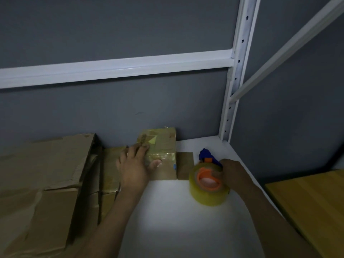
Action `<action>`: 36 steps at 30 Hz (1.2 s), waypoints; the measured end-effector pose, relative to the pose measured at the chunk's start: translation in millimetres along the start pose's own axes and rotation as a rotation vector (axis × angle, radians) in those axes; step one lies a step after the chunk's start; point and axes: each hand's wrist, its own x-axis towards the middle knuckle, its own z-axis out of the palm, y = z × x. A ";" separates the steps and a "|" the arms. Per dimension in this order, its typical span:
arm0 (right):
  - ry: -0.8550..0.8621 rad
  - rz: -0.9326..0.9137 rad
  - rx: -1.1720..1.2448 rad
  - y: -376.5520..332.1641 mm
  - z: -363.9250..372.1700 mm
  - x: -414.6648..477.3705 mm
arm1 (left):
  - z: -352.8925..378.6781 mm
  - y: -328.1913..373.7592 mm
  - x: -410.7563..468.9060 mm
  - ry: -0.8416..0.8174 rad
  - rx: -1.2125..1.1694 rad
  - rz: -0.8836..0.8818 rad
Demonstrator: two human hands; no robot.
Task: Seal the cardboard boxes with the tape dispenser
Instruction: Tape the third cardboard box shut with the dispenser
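A large cardboard box is lying at the left; beside it the left hand is pressing, fingers straight and spread, on a small taped box. Further right, the right hand is curling its fingers round the tape dispenser on the white shelf.

1. It's dim all round; the grey wall across the upper half sits in murk.
2. One soft pool of light lands on the white shelf at lower centre and fades outwards.
3. Tape on the cardboard box gives a faint sheen, and the tape dispenser roll glows yellow.
4. The white rack beam bends slightly with the wide lens; everything looks soft and grainy.
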 end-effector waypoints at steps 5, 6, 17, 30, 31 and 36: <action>0.085 -0.054 0.171 -6.0 -7.2 -20.2 | -11.0 10.3 -5.8 0.109 -0.089 0.074; 0.135 -0.077 0.208 -8.3 -10.1 -24.7 | -14.7 16.5 -10.0 0.200 -0.175 0.123; 0.317 -0.435 0.821 -77.9 -87.1 -42.1 | -64.5 84.3 -12.5 -0.251 -1.017 -0.003; 0.157 -0.757 0.608 -98.3 -96.1 -32.3 | -125.8 75.3 39.6 -0.416 -1.296 -0.406; 0.193 -0.766 0.523 -99.4 -95.8 -30.5 | -125.9 75.4 44.0 -0.434 -1.307 -0.428; 0.278 -0.793 0.250 -95.1 -94.2 -23.4 | -111.2 62.4 54.2 -0.356 -1.325 -0.482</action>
